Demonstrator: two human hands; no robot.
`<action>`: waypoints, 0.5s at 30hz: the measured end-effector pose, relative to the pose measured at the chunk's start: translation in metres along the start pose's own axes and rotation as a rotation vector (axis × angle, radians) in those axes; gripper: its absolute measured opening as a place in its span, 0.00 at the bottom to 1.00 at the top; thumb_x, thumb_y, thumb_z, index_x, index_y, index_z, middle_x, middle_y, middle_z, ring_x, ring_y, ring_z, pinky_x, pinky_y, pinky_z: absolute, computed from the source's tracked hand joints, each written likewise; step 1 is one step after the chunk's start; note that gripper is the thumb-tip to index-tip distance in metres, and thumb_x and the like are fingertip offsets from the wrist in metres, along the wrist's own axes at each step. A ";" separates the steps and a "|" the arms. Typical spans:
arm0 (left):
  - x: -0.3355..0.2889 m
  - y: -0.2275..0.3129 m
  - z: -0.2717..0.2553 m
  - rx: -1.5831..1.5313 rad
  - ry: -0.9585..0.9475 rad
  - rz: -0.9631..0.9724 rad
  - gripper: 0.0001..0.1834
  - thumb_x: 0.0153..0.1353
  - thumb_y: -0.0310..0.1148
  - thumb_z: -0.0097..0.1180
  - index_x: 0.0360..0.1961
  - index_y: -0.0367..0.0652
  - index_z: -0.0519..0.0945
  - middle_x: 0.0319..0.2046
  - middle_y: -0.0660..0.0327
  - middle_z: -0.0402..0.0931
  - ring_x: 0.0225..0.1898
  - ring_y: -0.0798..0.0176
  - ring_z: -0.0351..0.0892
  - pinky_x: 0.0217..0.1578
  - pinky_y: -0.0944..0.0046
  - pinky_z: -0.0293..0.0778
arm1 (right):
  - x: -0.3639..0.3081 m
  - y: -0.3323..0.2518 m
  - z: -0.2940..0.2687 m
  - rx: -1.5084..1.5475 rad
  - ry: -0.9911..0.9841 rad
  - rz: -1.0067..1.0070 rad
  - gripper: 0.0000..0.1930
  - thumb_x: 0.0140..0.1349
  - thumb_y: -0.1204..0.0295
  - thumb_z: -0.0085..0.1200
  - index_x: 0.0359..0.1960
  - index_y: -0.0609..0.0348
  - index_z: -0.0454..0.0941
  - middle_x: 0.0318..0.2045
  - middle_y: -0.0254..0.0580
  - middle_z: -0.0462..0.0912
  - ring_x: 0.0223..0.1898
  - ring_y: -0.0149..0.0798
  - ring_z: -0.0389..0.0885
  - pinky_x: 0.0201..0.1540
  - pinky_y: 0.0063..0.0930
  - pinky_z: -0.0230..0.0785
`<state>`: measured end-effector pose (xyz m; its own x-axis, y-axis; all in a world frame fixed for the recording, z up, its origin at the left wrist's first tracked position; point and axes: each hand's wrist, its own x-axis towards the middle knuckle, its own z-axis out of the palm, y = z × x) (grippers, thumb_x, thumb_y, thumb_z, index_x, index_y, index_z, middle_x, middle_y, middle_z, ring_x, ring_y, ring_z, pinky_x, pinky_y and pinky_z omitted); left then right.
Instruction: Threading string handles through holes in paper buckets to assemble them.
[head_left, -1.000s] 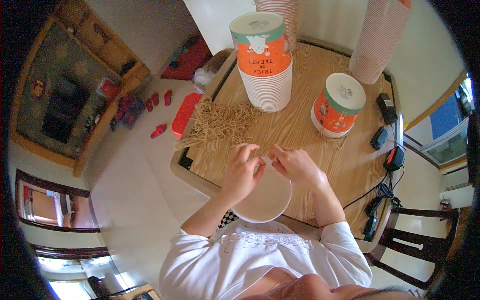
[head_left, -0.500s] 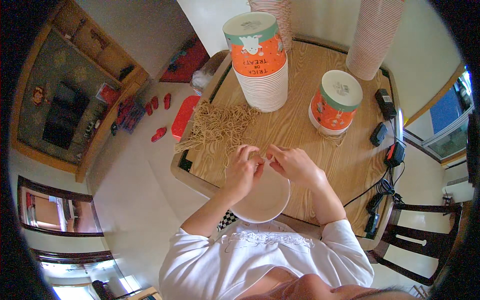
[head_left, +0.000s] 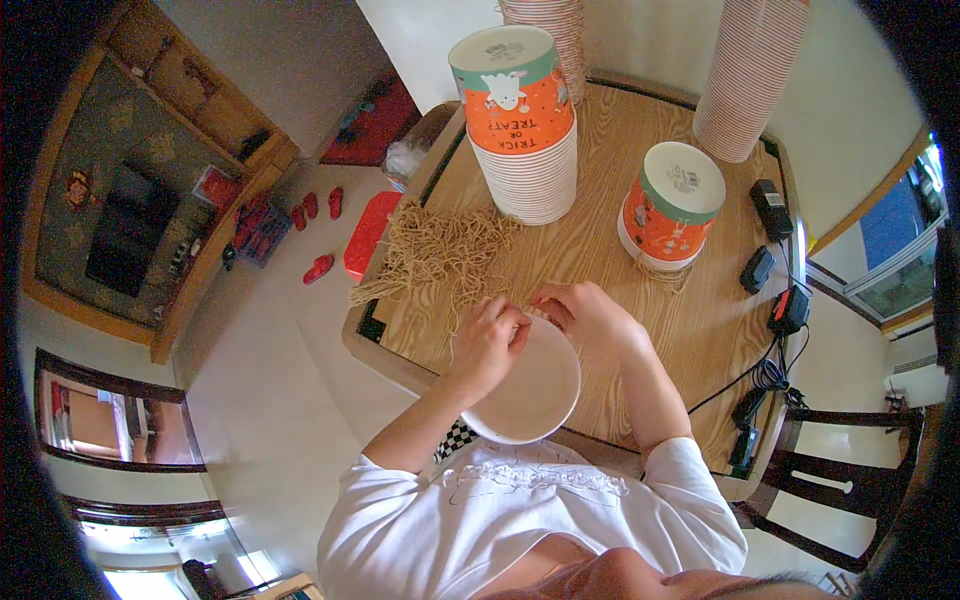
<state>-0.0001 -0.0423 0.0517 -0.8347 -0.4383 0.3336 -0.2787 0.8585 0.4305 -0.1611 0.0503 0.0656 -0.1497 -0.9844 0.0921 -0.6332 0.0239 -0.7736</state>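
Note:
A round paper bucket (head_left: 535, 395) with a white inside tilts toward me at the table's near edge, its mouth facing me. At its far rim my left hand (head_left: 488, 345) is closed, fingers curled in a pinch on tan cord; a strand runs down beside it from the tangled cord pile (head_left: 440, 245). Just to the right, my right hand (head_left: 592, 318) is also closed in a pinch at the rim. Its fingertips are turned away, and what they grip is hidden. The pile lies beyond my left hand, on the table's left side.
Upside-down orange-and-green buckets stand in a tall stack (head_left: 520, 120) and a short stack (head_left: 670, 205) on the wooden table (head_left: 590, 240). Another tall stack (head_left: 750, 80) rises at the back right. Black adapters (head_left: 770, 207) and cables line the right edge. A red stool (head_left: 370, 235) is at left.
My right hand has turned and lifted slightly at the rim, its fingertips now less visible. The left hand has shifted a little toward me. The stacks and cord pile stay put.

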 end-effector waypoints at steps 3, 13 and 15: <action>0.002 0.003 -0.001 0.060 0.003 0.029 0.05 0.46 0.28 0.58 0.25 0.43 0.76 0.28 0.60 0.71 0.36 0.56 0.71 0.39 0.57 0.67 | 0.011 0.012 -0.004 0.190 -0.171 0.044 0.09 0.58 0.71 0.49 0.38 0.58 0.75 0.25 0.45 0.80 0.26 0.37 0.80 0.27 0.29 0.71; -0.002 0.007 -0.006 -0.026 0.001 -0.039 0.06 0.47 0.28 0.58 0.24 0.43 0.73 0.29 0.60 0.71 0.36 0.57 0.72 0.36 0.59 0.70 | 0.019 0.034 0.005 0.412 -0.279 0.006 0.10 0.58 0.76 0.49 0.41 0.62 0.76 0.28 0.37 0.80 0.28 0.27 0.78 0.30 0.21 0.74; -0.002 0.010 -0.009 -0.029 -0.016 -0.083 0.05 0.46 0.28 0.58 0.23 0.43 0.73 0.28 0.61 0.72 0.35 0.57 0.72 0.36 0.59 0.71 | 0.019 0.037 0.004 0.410 -0.286 0.011 0.10 0.57 0.76 0.49 0.41 0.62 0.76 0.28 0.37 0.80 0.28 0.27 0.79 0.30 0.21 0.74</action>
<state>0.0027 -0.0353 0.0635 -0.8166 -0.5034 0.2825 -0.3338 0.8111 0.4804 -0.1837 0.0320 0.0361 0.0962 -0.9942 -0.0489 -0.2740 0.0208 -0.9615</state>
